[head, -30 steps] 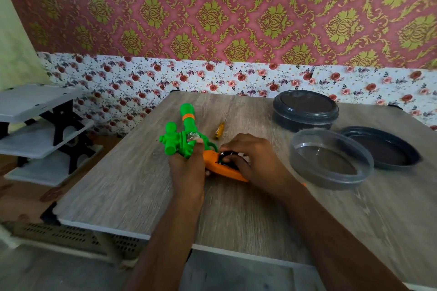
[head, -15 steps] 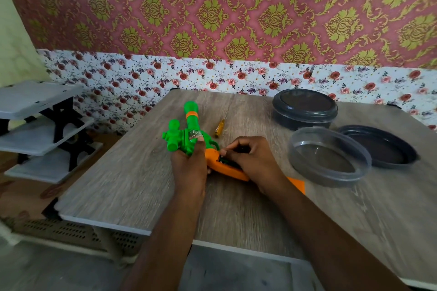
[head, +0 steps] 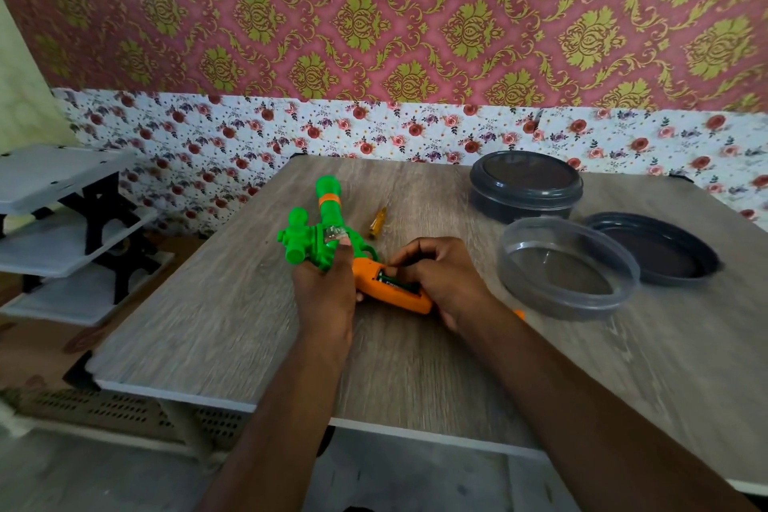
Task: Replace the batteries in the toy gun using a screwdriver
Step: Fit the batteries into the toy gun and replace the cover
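A green toy gun [head: 322, 220] with an orange grip lies on the wooden table [head: 216, 328], barrel pointing away from me. My left hand [head: 326, 289] clasps its green body from the near side. The battery bay in the orange grip [head: 395, 291] is uncovered, and a dark green battery [head: 397, 284] shows inside it. My right hand [head: 436, 276] curls over the grip, fingertips pressing at the battery. A small yellow screwdriver [head: 377, 222] lies on the table just beyond the gun. A bit of orange plastic [head: 519, 314] peeks out behind my right wrist.
A clear round tub [head: 567, 268] stands to the right of my hands, with a dark lid [head: 654, 251] lying behind it. A closed dark tub [head: 525, 185] sits at the back. A white shelf rack [head: 62, 220] stands off the table's left edge.
My right hand's fingers have shifted over the orange grip, and the battery in the bay has come into view. The left hand stays on the gun's green body.
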